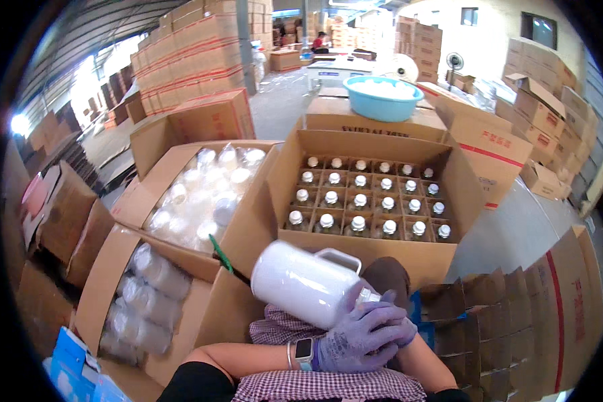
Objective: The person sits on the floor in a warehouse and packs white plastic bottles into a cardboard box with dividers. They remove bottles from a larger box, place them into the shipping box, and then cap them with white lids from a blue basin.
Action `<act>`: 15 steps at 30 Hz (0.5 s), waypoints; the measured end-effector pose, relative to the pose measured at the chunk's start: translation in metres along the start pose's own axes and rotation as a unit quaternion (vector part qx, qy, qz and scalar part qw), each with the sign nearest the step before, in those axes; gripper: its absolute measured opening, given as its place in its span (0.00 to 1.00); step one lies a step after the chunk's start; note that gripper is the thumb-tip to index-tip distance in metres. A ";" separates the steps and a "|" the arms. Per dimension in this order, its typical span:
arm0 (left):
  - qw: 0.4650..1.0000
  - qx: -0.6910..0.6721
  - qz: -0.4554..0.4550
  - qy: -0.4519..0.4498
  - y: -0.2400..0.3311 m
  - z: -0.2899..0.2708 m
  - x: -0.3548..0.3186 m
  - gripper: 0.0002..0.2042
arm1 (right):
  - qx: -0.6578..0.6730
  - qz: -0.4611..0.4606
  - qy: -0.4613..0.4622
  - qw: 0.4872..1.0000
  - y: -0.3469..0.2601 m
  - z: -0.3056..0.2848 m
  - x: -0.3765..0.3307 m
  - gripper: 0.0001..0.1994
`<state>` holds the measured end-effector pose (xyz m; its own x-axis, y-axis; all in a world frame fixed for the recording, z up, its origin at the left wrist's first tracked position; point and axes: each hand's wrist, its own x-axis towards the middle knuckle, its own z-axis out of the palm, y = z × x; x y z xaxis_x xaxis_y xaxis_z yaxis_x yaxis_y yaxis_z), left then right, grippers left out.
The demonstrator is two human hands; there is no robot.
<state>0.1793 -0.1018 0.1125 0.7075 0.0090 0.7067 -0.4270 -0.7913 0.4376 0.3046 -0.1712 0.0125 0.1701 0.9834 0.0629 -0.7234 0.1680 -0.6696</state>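
White and glossy, the pitcher (306, 283) is the biggest thing in the hands: a smooth, rounded jug with a squared loop handle on its upper side, tipped over so its body points up and to the left while its mouth end dips toward the gloves. It hangs low in the middle of the view, above the person's lap and just in front of the large open carton (375, 194) whose cardboard grid holds rows of small white-capped bottles. Against the jug's lower right end sits the left hand (363, 335), in a purple knit glove with a watch at the wrist, its fingers curled shut around a small clear bottle (368, 295) that touches the jug's mouth. The right hand (403, 329), also gloved in purple, is mostly hidden behind the left; only its edge shows, and I cannot tell whether it is closed or grips anything. The bottle is barely visible between the gloved fingers.
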 end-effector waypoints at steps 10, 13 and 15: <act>0.955 0.176 -0.158 0.177 -0.078 -0.083 -0.055 0.29 | -0.134 -0.017 0.248 0.959 0.014 -0.073 -0.036 0.19; 0.935 -0.083 -0.341 0.051 -0.160 -0.110 -0.133 0.35 | -0.172 -0.043 0.230 0.957 0.025 -0.091 -0.031 0.17; 0.905 -0.206 -0.373 -0.012 -0.170 -0.096 -0.142 0.44 | -0.296 -0.014 0.224 0.929 0.017 -0.064 -0.022 0.16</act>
<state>0.0975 0.0900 -0.0088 0.8953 0.4292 0.1195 0.0034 -0.2748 0.9615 0.3318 -0.1941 -0.0475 0.5400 0.8301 -0.1389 -0.2427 -0.0044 -0.9701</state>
